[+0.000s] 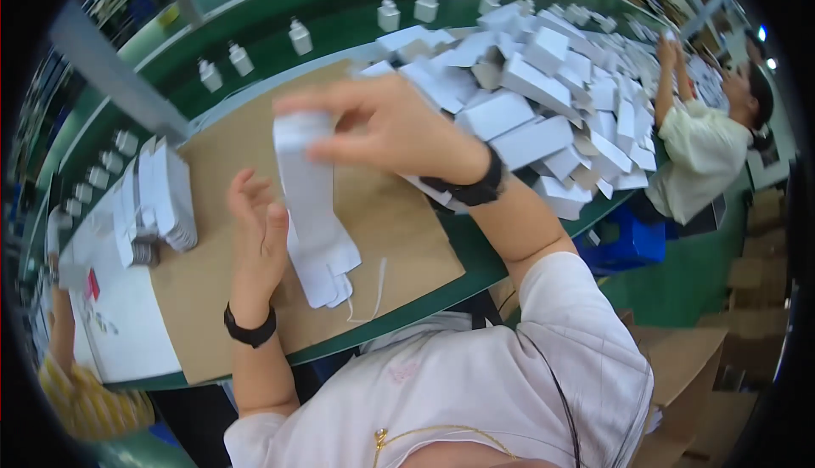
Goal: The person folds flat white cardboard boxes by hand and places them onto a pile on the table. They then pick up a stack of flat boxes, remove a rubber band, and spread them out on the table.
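Note:
My right hand (382, 128) is closed round the upper end of a narrow white box (307, 179), with its thumb on the near side and its fingers over the top. Motion blurs these fingertips slightly. To the left of the box stands my left hand (259, 243), its fingers apart and slightly curled, with nothing held in it. Below the box lie flat white carton pieces (323, 273) on a brown cardboard sheet (399, 230). Whether they join the held box, I cannot tell. A thin white strip (379, 290) rests beside them.
A large heap of white boxes (535, 86) fills the right side of the table. Stacked flat white cartons (157, 200) stand at left. Beyond the table, several small white bottles (300, 36) line a green conveyor (340, 5). Co-workers sit at far right (705, 145) and lower left (93, 400).

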Available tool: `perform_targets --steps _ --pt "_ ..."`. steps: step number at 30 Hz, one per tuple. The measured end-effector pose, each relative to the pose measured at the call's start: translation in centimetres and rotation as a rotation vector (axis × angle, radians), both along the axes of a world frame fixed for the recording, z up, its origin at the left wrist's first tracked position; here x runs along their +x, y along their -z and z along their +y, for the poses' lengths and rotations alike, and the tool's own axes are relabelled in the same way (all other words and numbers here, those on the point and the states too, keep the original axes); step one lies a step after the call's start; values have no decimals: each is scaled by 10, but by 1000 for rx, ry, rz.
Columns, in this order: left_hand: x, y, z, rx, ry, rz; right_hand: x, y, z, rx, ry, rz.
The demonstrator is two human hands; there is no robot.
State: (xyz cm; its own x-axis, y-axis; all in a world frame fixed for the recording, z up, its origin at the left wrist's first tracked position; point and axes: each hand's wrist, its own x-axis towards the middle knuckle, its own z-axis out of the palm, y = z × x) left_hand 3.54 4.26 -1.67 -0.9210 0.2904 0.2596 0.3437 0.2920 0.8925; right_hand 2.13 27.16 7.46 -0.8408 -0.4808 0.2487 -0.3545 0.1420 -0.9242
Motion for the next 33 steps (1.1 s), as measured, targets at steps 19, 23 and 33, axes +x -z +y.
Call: perform_targets --steps 19,23,33 --pt "3 -5 24 -688 -128 -254 -13 -20 59 321 792 1003" --pt "-7 2 14 -582 -92 -247 -13 -16 47 355 687 914" --pt "-22 8 9 -2 -92 -344 -27 54 -5 575 125 393"
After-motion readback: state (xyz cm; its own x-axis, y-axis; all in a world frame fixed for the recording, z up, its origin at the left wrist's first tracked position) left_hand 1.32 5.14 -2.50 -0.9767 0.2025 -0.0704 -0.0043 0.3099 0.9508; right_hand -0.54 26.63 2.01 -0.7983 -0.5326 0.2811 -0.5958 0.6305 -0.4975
